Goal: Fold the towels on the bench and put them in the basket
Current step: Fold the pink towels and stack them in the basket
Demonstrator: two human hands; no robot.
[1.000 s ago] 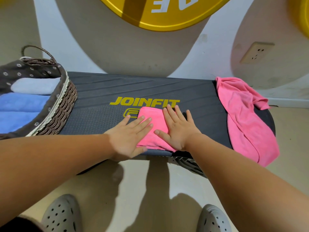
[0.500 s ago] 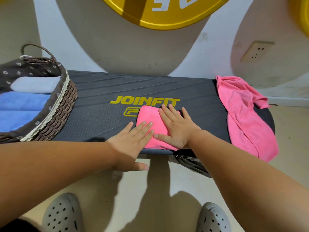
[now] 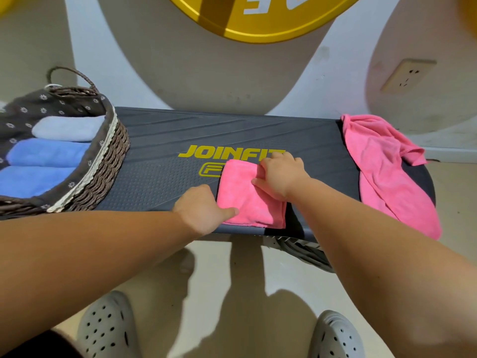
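Left grip [image 3: 201, 213] and right grip [image 3: 280, 177] pinched folded towel [image 3: 242, 195] edges. Best lifted level, supported underneath, so folds held.

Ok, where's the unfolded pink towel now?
In the head view, the unfolded pink towel drapes over the right end of the bench, right of the folded pink towel.

1. This looks like a gym or home workout corner.
2. A dark exercise bench [image 3: 180, 130] printed "JOINFIT" stands by the wall [image 3: 85, 47].
3. A big yellow disc [image 3: 258, 21], like a weight plate, shows above it.
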